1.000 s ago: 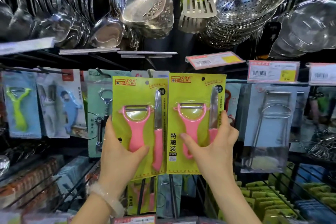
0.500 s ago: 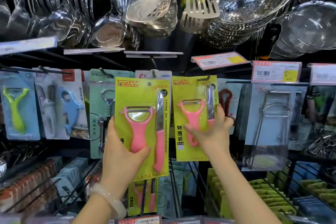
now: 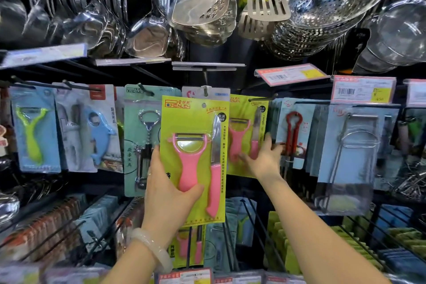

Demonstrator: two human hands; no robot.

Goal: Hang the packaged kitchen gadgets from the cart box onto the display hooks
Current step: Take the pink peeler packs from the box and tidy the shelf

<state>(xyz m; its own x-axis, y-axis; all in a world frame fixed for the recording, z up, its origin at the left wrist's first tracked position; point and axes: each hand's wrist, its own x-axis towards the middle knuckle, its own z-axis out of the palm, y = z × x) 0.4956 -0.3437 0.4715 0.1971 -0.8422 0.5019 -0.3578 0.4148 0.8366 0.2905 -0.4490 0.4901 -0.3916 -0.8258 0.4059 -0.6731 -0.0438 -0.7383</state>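
Note:
My left hand (image 3: 170, 189) grips a yellow-green card (image 3: 196, 122) with a pink peeler and knife, held upright in front of the rack. A second, identical card (image 3: 247, 108) sits farther back on a black display hook (image 3: 262, 98). My right hand (image 3: 265, 157) holds its lower right part, thumb over the front near the pink handle. The cart box is out of view.
Other carded gadgets hang on hooks: a green peeler (image 3: 32, 134), a blue dolphin opener (image 3: 99, 136), a corkscrew (image 3: 145, 145), a red opener (image 3: 292, 136), a wire tool (image 3: 355, 157). Steel ladles and strainers (image 3: 334, 2) hang overhead. Price tags (image 3: 362, 89) jut forward. Wire baskets sit below.
My right hand has pushed its card away from me and onto the hook, so the card looks smaller and farther back. The left hand's card has stayed almost still.

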